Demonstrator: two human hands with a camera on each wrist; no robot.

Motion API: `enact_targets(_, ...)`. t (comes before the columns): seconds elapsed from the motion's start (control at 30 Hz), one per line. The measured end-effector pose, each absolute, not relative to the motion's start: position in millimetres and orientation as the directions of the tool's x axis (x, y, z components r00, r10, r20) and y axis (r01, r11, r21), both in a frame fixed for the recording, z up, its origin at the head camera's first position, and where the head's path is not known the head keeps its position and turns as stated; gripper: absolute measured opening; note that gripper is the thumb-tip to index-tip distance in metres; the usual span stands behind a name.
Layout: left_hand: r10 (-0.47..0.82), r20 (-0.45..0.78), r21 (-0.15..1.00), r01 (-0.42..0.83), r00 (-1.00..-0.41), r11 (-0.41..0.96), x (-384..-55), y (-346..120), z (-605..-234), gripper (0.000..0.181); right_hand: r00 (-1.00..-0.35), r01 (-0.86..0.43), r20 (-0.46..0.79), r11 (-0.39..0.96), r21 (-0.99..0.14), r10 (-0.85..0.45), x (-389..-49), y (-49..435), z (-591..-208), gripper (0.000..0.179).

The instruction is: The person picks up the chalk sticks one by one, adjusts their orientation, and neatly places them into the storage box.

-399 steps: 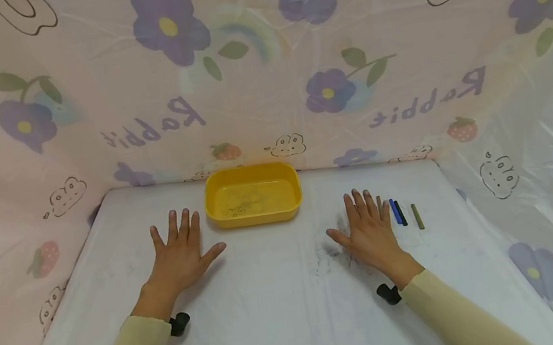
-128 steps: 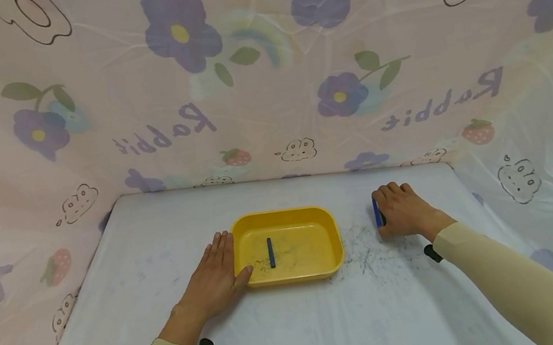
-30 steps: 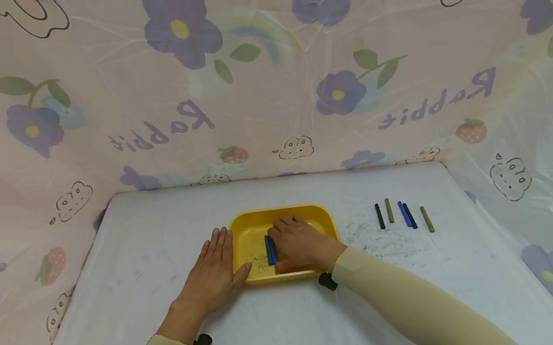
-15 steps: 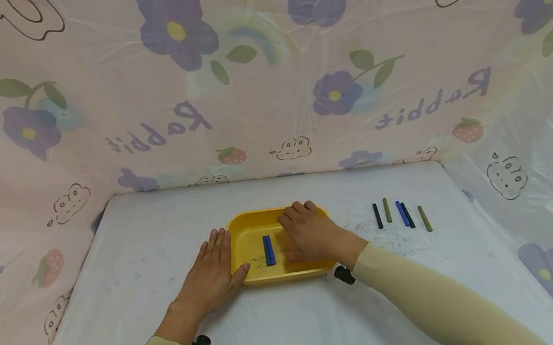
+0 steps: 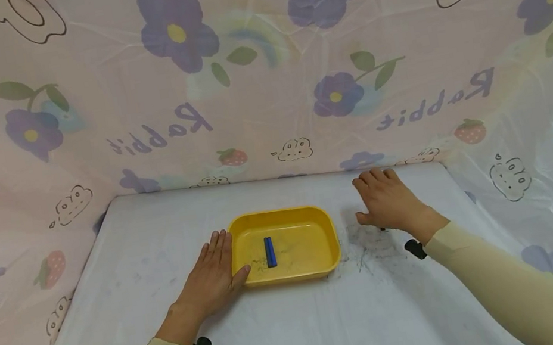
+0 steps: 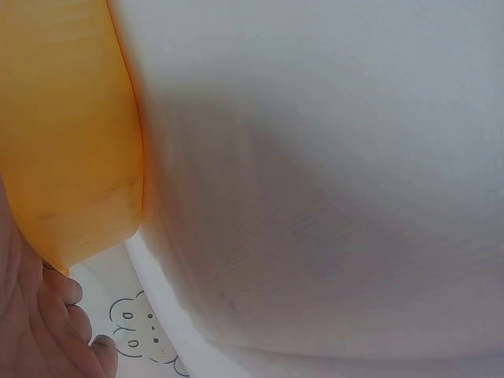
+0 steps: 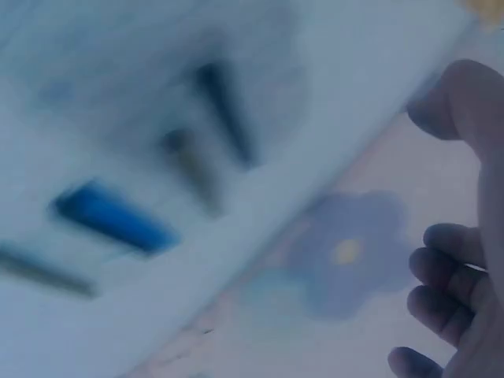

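Observation:
My left hand [image 5: 207, 283] rests with straight fingers along the left side of a yellow tray [image 5: 304, 246], its thumb at the near rim. Two blue crayon-like sticks [image 5: 270, 252] lie side by side in the tray's left half. To the right of the tray my right hand [image 5: 389, 200] is raised over the table, thumb apart from the loosely bent fingers, nothing between them. Below it, blurred in the right wrist view, lie a black stick [image 7: 226, 114], an olive stick [image 7: 191, 173], a blue stick [image 7: 114, 216] and another olive stick [image 7: 47, 272]. The head view mostly hides these behind the hand.
A white cloth covers the table [image 5: 302, 331], with dark smudges [image 5: 362, 255] right of the tray. Behind and at both sides hangs a flower-printed curtain [image 5: 253, 92], meeting the table's far edge.
The right hand has left the tray and moved right, over the loose sticks. A second blue stick was set beside the first in the tray; earlier still, the tray was drawn nearer. The left hand stays put.

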State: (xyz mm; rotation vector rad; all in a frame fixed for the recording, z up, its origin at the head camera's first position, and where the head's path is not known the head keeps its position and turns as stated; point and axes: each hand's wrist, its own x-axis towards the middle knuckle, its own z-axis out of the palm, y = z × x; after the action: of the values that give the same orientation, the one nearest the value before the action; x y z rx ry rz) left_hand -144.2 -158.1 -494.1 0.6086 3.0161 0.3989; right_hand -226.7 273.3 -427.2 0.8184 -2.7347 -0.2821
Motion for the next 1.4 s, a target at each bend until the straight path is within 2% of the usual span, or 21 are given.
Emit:
enact_targets(0.13,0.384,0.010,0.253,0.374,-0.923,0.892,-143.4,-157.5,-493.0,0.090,-0.862,-0.458,0.087,0.842,0.287,-0.499,-227.7,311.6,-433.6,0.063)
enact_targets(0.3,0.385,0.009,0.253,0.375,-0.923,0.892,-143.4,-157.1,-492.3,0.090,-0.893,-0.439,-0.028,0.857,0.269,-0.449,-223.5,334.3,-447.5,0.069)
enact_targets(0.63,0.382,-0.003,0.254,0.369,-0.924,0.894,-143.6,-156.7,-492.9,0.090,-0.886,-0.459,-0.069,0.851,0.256,-0.458,-229.7,340.1,-469.2,0.073)
enact_targets(1.4,0.381,0.001,0.253,0.369,-0.924,0.894,-144.2,-157.5,-494.6,0.090,-0.895,-0.444,-0.156,0.871,0.209,-0.419,-236.7,330.4,-474.2,0.072)
